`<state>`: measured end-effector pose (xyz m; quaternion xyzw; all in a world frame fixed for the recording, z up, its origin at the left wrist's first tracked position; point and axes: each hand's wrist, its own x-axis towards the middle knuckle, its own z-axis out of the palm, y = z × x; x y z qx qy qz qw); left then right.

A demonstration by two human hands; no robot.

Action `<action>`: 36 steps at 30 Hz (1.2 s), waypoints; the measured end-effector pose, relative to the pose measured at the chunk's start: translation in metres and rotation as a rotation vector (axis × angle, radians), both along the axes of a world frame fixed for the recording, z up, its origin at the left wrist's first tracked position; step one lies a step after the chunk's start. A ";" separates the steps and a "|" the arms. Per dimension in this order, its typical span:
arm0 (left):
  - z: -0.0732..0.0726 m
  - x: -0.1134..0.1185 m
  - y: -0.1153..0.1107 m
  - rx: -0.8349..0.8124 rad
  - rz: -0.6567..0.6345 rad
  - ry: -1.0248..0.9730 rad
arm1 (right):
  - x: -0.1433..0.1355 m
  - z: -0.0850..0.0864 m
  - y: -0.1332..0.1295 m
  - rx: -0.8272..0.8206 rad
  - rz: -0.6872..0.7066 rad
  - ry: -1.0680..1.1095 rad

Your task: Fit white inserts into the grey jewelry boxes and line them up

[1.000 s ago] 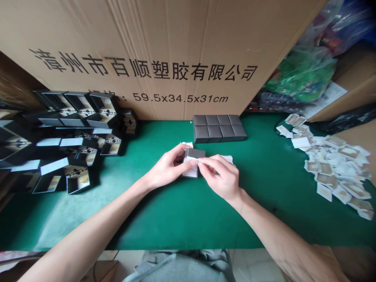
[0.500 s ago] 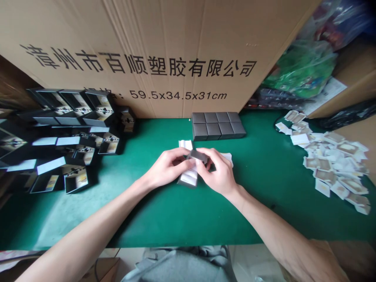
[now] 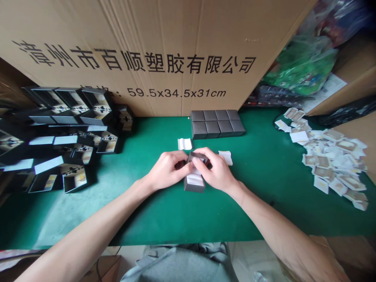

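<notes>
An opened small dark grey jewelry box [image 3: 194, 188] rests on the green table between my hands, its white lining showing in the near half. My left hand [image 3: 168, 169] grips it from the left, thumb pressed over the inside. From the other side my right hand [image 3: 216, 169] closes on the raised far half, thumb inside it. My fingers hide part of the lining there. Just beyond my left hand lies a white insert [image 3: 185, 144]. Another white piece [image 3: 226, 158] lies right of my right hand.
Closed grey boxes [image 3: 217, 123] stand in two rows at the back. Many open black boxes [image 3: 75, 178] crowd the left. White inserts [image 3: 335, 156] are heaped at the right. A large cardboard carton [image 3: 141, 31] walls off the far edge of the green table [image 3: 141, 219].
The box between my hands has tilted and come slightly nearer, showing more of its near half. My hands have shifted a little, uncovering the white insert beyond them.
</notes>
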<state>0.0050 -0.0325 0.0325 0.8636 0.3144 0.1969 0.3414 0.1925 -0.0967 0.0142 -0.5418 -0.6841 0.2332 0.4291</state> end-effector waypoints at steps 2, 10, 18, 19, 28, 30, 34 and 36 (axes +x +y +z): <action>0.000 0.000 0.000 0.005 -0.018 -0.003 | 0.000 0.002 0.000 -0.020 0.028 0.002; -0.003 0.001 0.000 0.008 -0.047 -0.012 | -0.004 0.004 -0.003 -0.011 -0.003 0.008; -0.005 0.000 0.003 0.024 -0.033 -0.031 | -0.004 0.000 -0.003 0.017 -0.025 0.003; -0.006 0.000 0.003 0.028 -0.034 -0.031 | -0.004 0.000 -0.003 0.023 -0.021 0.001; -0.004 0.000 0.003 -0.041 -0.039 -0.043 | -0.003 -0.001 -0.002 -0.008 -0.003 0.021; -0.004 0.000 0.003 -0.037 -0.049 -0.045 | -0.003 -0.002 -0.001 -0.011 0.004 0.025; -0.005 0.000 0.002 0.004 -0.064 -0.038 | -0.003 -0.002 -0.001 -0.011 -0.006 0.012; -0.006 0.000 0.002 0.017 -0.066 -0.028 | -0.004 -0.002 -0.001 -0.015 0.003 0.002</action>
